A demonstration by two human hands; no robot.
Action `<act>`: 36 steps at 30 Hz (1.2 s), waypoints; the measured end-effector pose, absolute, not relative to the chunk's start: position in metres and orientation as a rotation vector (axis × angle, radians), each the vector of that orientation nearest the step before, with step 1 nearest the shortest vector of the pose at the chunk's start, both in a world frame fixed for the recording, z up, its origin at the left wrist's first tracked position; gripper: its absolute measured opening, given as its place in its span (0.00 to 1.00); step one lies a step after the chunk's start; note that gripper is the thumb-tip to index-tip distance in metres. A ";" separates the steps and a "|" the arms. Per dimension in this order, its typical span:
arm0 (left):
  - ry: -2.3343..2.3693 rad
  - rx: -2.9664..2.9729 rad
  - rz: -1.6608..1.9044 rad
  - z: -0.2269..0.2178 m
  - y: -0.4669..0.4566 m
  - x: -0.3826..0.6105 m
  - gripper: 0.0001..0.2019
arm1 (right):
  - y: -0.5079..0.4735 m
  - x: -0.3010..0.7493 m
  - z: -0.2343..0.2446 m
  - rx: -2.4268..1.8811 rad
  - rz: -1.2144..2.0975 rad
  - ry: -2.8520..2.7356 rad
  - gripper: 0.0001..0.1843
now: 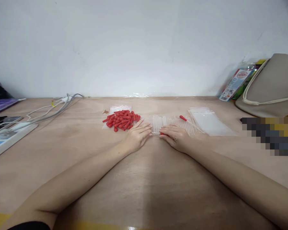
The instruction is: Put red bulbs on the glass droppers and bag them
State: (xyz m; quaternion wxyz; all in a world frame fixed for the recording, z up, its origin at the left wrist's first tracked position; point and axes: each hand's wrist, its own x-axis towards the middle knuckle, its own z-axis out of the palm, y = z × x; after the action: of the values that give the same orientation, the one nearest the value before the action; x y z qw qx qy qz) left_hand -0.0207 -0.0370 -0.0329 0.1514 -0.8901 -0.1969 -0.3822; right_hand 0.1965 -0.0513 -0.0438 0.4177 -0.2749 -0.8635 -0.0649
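A pile of small red rubber bulbs (122, 120) lies on a clear bag at the table's middle. Right of it spreads a row of clear thin tubes (169, 123). One tube with a red bulb fitted (183, 118) rests across that row. My left hand (138, 135) lies palm down with fingers stretched out, fingertips at the near edge of the tubes. My right hand (174, 136) lies beside it, fingers curled, with a bit of red showing under its fingertips. The two hands almost meet.
A stack of clear plastic bags (210, 123) lies to the right. A beige bag (271, 86) and a colourful packet (235, 83) stand at the far right. A power strip (7, 139), grey cables (55, 110) and phones sit at the left, by the white wall.
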 end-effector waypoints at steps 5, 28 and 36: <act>-0.513 -2.545 -1.120 -0.031 -0.040 -0.017 0.08 | -0.052 0.195 -0.043 -0.656 -0.180 -2.154 0.07; -0.620 -2.602 -1.117 -0.029 -0.046 -0.016 0.06 | -0.044 0.201 -0.040 -0.623 -0.119 -2.130 0.11; -0.618 -2.586 -1.134 -0.030 -0.046 -0.018 0.06 | -0.051 0.209 -0.039 -0.733 0.044 -2.105 0.08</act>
State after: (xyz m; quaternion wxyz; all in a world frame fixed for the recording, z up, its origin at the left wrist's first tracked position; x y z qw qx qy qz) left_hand -0.0184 -0.0462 -0.0295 0.1252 -0.8876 -0.2119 -0.3894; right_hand 0.2085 -0.0508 -0.0391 0.4404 -0.2952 -0.8477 0.0178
